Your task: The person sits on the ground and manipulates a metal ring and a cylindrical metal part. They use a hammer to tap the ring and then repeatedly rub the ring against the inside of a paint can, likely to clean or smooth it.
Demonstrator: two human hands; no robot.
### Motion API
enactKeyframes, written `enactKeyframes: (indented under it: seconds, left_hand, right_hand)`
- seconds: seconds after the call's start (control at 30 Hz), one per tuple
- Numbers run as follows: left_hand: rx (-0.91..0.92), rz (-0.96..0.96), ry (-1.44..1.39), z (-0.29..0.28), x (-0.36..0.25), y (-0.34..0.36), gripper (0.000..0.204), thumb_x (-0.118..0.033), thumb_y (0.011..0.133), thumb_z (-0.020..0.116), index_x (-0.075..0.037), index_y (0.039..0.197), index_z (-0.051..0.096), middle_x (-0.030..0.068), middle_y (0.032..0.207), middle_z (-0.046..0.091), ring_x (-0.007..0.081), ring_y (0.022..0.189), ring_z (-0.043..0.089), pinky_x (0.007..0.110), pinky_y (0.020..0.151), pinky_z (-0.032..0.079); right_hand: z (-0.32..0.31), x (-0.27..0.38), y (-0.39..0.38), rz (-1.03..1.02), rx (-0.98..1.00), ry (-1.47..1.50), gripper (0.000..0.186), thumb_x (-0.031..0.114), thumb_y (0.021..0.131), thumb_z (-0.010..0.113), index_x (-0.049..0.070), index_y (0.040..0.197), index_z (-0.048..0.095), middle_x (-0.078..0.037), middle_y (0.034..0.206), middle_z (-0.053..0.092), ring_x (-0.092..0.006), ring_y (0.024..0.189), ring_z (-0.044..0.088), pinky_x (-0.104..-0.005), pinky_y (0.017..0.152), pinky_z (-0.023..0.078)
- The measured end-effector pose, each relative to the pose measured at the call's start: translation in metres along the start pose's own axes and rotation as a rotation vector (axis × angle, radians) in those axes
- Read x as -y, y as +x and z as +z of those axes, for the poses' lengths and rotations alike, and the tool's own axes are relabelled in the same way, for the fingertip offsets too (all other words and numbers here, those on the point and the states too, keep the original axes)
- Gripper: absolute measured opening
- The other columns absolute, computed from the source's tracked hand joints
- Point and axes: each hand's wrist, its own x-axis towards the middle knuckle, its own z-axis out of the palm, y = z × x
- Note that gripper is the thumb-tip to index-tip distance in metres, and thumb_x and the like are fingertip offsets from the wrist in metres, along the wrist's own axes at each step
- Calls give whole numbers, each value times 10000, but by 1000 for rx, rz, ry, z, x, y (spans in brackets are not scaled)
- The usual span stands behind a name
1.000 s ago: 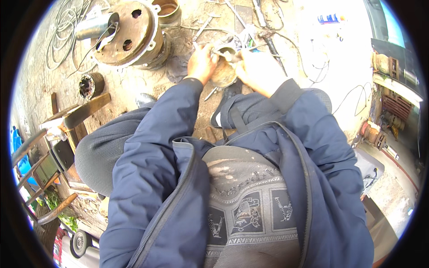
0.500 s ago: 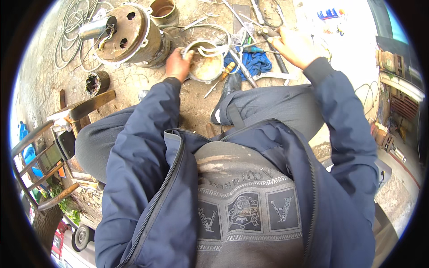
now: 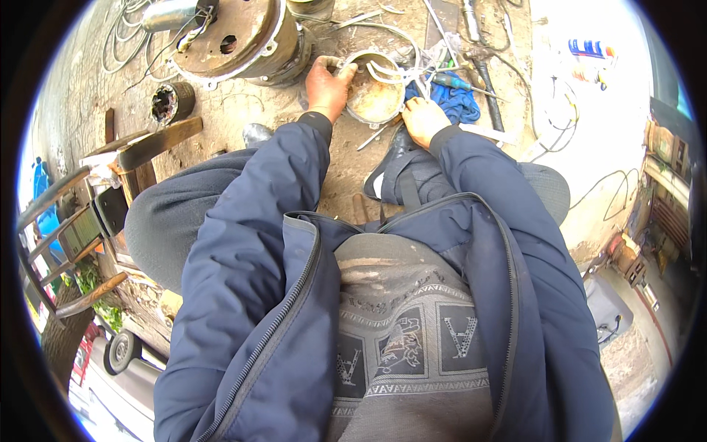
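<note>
A round metal housing (image 3: pixel 374 100) with pale wires inside it sits on the ground before me. My left hand (image 3: pixel 328 88) grips its left rim, thumb laid over the edge. Close by the right rim, my right hand (image 3: pixel 426 121) is down low with its fingers curled in. What those fingers hold is hidden; a thin metal shaft (image 3: pixel 370 140) pokes out to their left. Beyond the right hand lies a blue cloth (image 3: pixel 460 105), with a blue-handled screwdriver (image 3: pixel 453 81) across it. A hammer (image 3: pixel 480 57) rests farther off to the right.
A large rusty motor body (image 3: pixel 247 44) with a metal cylinder (image 3: pixel 177 15) on top stands at the far left. Nearer are a small stator ring (image 3: pixel 172 103) and a wooden-armed chair (image 3: pixel 66 221). My black shoe (image 3: pixel 394 158) is just below the right hand.
My right hand has left the hammer and come down and left to the housing's right side. My left hand stays on the rim. The view has shifted, moving the scene rightward.
</note>
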Motion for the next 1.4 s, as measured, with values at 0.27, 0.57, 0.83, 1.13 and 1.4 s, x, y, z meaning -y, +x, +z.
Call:
enactKeyframes:
  seconds: [0.27, 0.57, 0.83, 1.13, 1.4]
  left_hand:
    - [10, 77, 87, -7, 19, 13, 341, -159, 923, 879, 31, 1111, 667, 105, 991, 736, 159, 854, 698, 326, 752, 608]
    - [61, 109, 15, -3, 30, 20, 333, -140, 939, 859, 38, 1131, 655, 108, 1001, 739, 168, 898, 716, 321, 723, 604]
    - [-12, 105, 187, -5, 22, 11, 347, -170, 909, 883, 20, 1054, 631, 73, 924, 697, 162, 789, 643, 342, 767, 593]
    - [81, 195, 160, 2, 23, 5, 342, -141, 958, 815, 15, 1247, 720, 87, 1036, 787, 152, 941, 711, 303, 873, 569]
    - [77, 273, 141, 1, 29, -4, 327, -116, 966, 791, 2, 1265, 732, 96, 1076, 802, 147, 937, 726, 321, 865, 578]
  right_hand:
    - [19, -22, 27, 64, 49, -112, 318, 219, 1080, 478, 8, 1132, 710, -144, 1120, 676, -348, 1144, 602, -475, 1006, 431]
    - [-5, -23, 25, 156, 399, 89, 350, 361, 973, 703, 57, 1145, 712, -185, 977, 776, -391, 894, 775, -504, 763, 610]
    - [-124, -44, -20, 240, 287, 33, 149, 190, 944, 659, 46, 934, 696, -207, 860, 751, -398, 857, 751, -518, 783, 591]
    - [-256, -7, -59, 147, -7, 470, 405, 252, 1055, 608, 83, 1422, 623, -202, 946, 715, -348, 824, 713, -443, 782, 551]
    - [-227, 16, -21, 130, 2, 470, 446, 251, 1012, 598, 9, 1386, 626, -235, 988, 743, -378, 918, 743, -470, 849, 576]
